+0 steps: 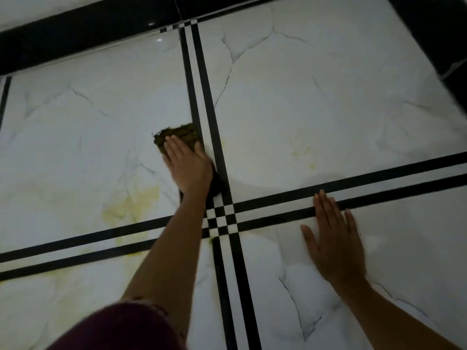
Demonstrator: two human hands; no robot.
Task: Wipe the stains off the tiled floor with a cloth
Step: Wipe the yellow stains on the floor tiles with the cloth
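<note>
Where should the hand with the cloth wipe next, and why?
Probably toward the person and leftward: the left hand presses the cloth flat beyond the large yellowish stain, which looks unwiped. The right hand only braces on the floor.

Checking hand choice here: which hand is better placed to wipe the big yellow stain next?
Left. The left hand already presses the cloth beside the yellow stain; the right hand lies flat, cloth-free, across the black stripes.

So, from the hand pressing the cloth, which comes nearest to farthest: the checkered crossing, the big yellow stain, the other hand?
From the left hand:
1. Checkered crossing, just below its wrist.
2. Big yellow stain, lower left.
3. Right hand, flat on the floor at right.
</note>
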